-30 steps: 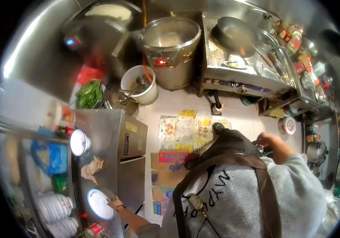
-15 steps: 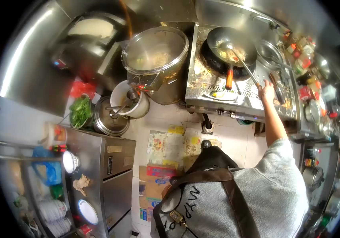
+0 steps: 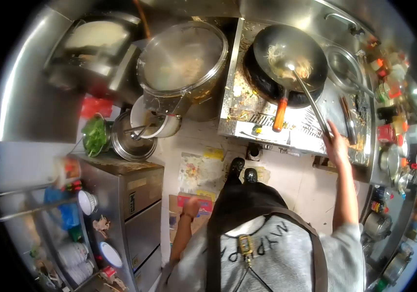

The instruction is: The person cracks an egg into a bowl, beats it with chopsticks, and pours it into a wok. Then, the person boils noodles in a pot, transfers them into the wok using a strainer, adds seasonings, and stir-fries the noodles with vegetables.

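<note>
My right hand is wrapped round the long metal handle of a cooking ladle. The ladle's head rests among noodles in a black wok. The wok sits on the stove, its wooden handle pointing towards me and untouched. Low on the left, my left hand hangs over flattened cardboard on the floor, away from the stove. Its fingers are too small and blurred to make out, and nothing shows in it.
A large steaming pot stands left of the stove. Near it are a white bucket with utensils, a lidded metal pot and a basket of green leaves. A metal cabinet is at left; seasoning bottles line the right.
My left hand has come into view at lower left. My body and view have shifted, and the wok appears larger. The right hand keeps its hold on the ladle.
</note>
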### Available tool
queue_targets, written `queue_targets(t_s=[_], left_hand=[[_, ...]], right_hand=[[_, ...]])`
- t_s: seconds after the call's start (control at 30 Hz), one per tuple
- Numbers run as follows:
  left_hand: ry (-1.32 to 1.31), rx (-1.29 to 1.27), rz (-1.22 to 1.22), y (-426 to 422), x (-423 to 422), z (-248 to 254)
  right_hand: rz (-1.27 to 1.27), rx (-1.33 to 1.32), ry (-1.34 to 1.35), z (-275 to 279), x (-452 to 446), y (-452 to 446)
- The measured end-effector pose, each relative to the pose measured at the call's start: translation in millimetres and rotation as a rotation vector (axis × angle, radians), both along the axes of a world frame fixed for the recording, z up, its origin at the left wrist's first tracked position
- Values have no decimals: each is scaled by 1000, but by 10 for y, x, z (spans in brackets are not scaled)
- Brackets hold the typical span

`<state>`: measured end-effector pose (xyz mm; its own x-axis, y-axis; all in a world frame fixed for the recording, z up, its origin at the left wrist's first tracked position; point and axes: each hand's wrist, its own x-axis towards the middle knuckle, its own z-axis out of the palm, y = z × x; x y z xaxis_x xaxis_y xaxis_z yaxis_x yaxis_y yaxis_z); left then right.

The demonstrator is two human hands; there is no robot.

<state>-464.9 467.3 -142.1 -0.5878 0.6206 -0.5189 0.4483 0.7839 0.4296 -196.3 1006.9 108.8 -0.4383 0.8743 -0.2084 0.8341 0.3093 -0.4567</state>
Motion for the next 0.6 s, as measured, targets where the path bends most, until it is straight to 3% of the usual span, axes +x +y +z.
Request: queue_targets(t_s=[0.07, 0.1, 0.17, 0.23, 0.27, 0.33, 0.4, 0.47, 0.53, 0.57, 0.6], left_hand=[[-195, 246, 116, 930, -267, 427], [-318, 362, 130, 1356, -392, 511], [-695, 552, 127, 2179, -520, 651], [-1026, 552, 87, 2947, -477, 999], [-1143, 473, 36, 3255, -428, 1017], [-1364, 460, 212, 3784, -184, 1304], [-1695, 426, 354, 4181, 13, 1326], [-1984, 461, 413, 4570, 158, 1168], [-1989, 468, 522, 4857, 205, 815], [-1919, 441, 572, 4937, 216, 966], [-1554, 504, 430, 4904, 241, 1110]], right_hand=[[111, 76, 93, 238, 303, -194], [-1, 0, 219, 34, 422, -235], [-99, -30, 172, 28, 262, -247], [-122, 13, 47, -23, -55, -115], [-188, -78, 137, -67, -100, -32], [-363, -343, 371, -11, -339, 69], [-468, -418, 712, -151, -555, 42], [-479, -275, 589, -539, -777, 5], [-505, -372, 678, -633, -1041, -169], [-489, -390, 684, -601, -1073, -246], [-421, -341, 577, -481, -975, -328]])
